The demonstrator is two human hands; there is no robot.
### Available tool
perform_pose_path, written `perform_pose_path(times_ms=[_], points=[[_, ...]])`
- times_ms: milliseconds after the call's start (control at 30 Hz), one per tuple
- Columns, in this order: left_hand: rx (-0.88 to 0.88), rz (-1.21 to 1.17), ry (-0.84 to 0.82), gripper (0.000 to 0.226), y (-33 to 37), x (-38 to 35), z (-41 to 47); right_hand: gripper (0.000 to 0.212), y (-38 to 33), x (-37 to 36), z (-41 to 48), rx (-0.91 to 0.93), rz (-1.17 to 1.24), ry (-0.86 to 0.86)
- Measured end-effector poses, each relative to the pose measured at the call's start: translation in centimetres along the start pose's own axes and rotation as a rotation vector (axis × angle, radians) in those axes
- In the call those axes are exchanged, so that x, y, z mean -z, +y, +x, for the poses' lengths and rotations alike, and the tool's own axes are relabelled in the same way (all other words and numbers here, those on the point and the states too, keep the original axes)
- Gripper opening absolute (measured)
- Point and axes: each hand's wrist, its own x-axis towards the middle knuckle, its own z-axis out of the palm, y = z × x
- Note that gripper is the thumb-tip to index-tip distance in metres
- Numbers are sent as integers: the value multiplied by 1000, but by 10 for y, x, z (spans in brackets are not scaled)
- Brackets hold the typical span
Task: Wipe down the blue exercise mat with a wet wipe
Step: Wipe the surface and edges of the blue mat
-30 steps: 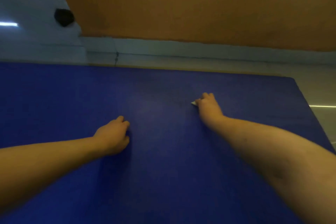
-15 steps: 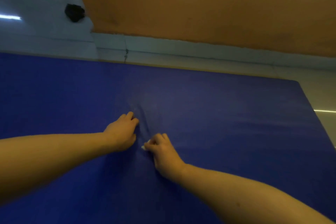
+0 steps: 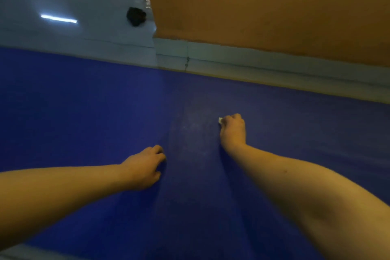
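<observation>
We hold one wet wipe (image 3: 220, 120) bunched in our right hand (image 3: 233, 131), the grip closed around it so only a white corner shows at the fingertips, pressed onto the blue exercise mat (image 3: 84, 112). The mat spreads out on every side of that grip, its long axis running left to right; unwiped blue lies both beyond the grip and toward our left hand (image 3: 145, 167), which rests curled and empty on the mat, nearer to us. One mat, one wipe, two hands. The right hand is the one to sweep next, we judge.
</observation>
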Motion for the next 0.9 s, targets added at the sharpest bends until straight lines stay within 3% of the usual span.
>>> perform_pose_path(times_ms=[200,300,367,533,633,733,900], points=[[62,-49,80,43,-29,-8,-10,22,-67,-56,-112,567,103,-450],[94,-71,110,36,-34,-9,-7,24,-69,-56,-113,773,27,-630],[103,-71,102,34,-37,-11,-6,25,-71,-53,-78,742,-13,-608],[90,-72,83,34,-44,-15,-10,28,-56,-36,33,298,-125,-197],[83,-72,85,32,-48,-17,-14,30,-63,-43,48,168,-128,-111],[68,-83,90,29,-49,-16,-14,29,-88,-63,13,255,-1,-206],[78,-88,113,26,-45,-14,-14,18,-104,-93,-90,629,114,-432]])
